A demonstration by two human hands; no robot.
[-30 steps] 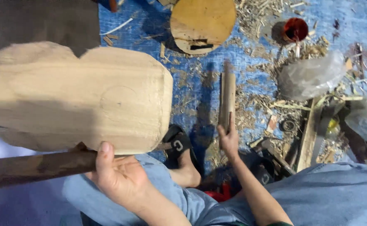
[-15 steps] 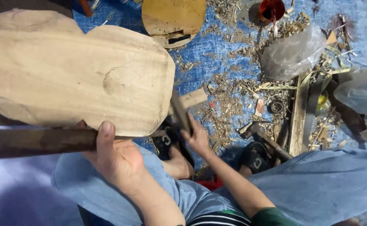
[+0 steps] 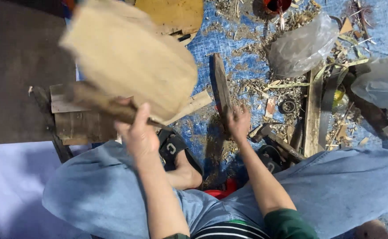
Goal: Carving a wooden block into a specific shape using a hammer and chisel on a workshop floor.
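Observation:
My left hand grips a dark wooden neck-like handle joined to a large pale carved wooden body, which is lifted and tilted up to the left, blurred by motion. Near the floor, my right hand holds the lower end of a narrow dark wooden stick that stands roughly upright over the blue tarp. I sit with blue jeans on both legs; a bare foot in a black sandal shows between them.
Wood shavings and chips litter the tarp. A round yellowish wooden piece lies at the top, a clear plastic bag at upper right, a long plank to the right, and a small wooden stool on the left.
The big wooden body swung up and turned from lying flat across the left to tilted overhead. My right hand moved right and set the stick upright.

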